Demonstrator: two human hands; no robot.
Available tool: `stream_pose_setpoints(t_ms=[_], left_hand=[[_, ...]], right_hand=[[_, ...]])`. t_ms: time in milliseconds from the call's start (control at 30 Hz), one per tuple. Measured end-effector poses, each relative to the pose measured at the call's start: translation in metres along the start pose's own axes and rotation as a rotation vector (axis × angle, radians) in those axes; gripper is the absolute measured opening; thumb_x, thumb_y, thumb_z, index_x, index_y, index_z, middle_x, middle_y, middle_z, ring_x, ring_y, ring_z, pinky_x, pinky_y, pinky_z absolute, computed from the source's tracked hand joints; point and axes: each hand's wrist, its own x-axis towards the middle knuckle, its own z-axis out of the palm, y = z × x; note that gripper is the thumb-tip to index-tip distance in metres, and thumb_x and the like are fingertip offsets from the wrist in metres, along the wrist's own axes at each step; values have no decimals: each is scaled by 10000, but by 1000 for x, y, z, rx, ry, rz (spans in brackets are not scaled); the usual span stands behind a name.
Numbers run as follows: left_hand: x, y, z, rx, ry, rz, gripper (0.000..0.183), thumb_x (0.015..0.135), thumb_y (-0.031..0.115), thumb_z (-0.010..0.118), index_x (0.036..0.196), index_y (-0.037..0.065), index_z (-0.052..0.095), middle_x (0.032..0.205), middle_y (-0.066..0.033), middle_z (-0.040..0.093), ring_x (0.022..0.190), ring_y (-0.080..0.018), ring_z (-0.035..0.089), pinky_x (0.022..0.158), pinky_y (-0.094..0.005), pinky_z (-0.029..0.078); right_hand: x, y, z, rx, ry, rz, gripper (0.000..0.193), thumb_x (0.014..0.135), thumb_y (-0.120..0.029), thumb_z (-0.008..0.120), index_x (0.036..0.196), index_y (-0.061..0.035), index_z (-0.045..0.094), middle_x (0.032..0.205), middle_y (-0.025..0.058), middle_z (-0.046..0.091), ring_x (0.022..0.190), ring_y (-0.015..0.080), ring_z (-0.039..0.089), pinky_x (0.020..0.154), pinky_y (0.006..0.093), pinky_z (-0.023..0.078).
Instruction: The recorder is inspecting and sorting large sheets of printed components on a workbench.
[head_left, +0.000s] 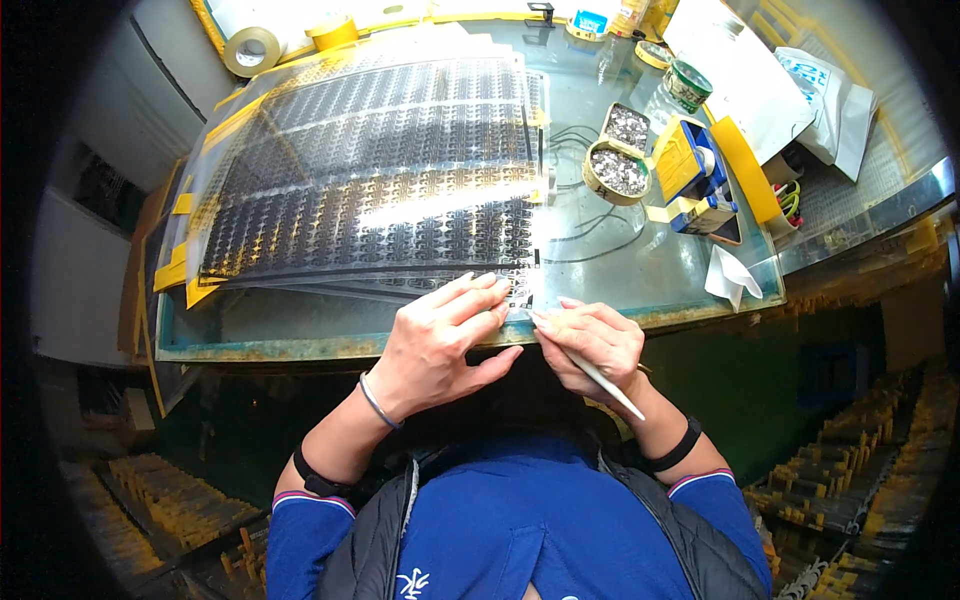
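Note:
A stack of clear film sheets printed with rows of a dark repeating pattern [380, 170] covers the left of a glass-topped table. My left hand [450, 325] rests on the near right corner of the sheets, fingers stretched out and the thumb apart over the table edge. Beside it, at the same corner, my right hand [595, 345] pinches a slim white pen-like tool [605, 383]. The tool's tapered back end points toward me. Its working tip, near the sheet's edge, is too small to make out.
At the right stand two containers of speckled grains [618, 172], a blue and yellow tape dispenser [690, 175] and a crumpled white paper [733, 278]. Tape rolls [252, 52] sit at the far left. Thin dark cords [600, 235] lie on the glass. The table's front edge [270, 350] runs under my hands.

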Motion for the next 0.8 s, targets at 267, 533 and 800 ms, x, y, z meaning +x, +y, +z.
stream_pose_setpoints(t_ms=[267,533,800], left_hand=[[-5,-1,7,-3,48,1,296,710,232,792,892,32,672,1058,-118,672,1005,-283,648,896,-386,518],[10,4,6,16,74,-120,163,738,177,764,817,55,690,881,-73,674,814,-250,632,720,-348,509],[18,11,10,70,-6,-5,93,790,33,651,863,16,595,803,-102,553,753,-283,567,675,-363,481]], right_hand=[[16,-8,8,94,215,361,133,736,-4,762,851,-21,698,730,120,680,606,223,655,553,295,505],[27,7,5,332,50,567,140,870,-50,655,1005,-26,678,790,125,688,711,200,673,658,297,517],[28,5,6,102,-35,360,108,747,-60,718,848,-75,685,756,96,653,730,287,626,642,363,498]])
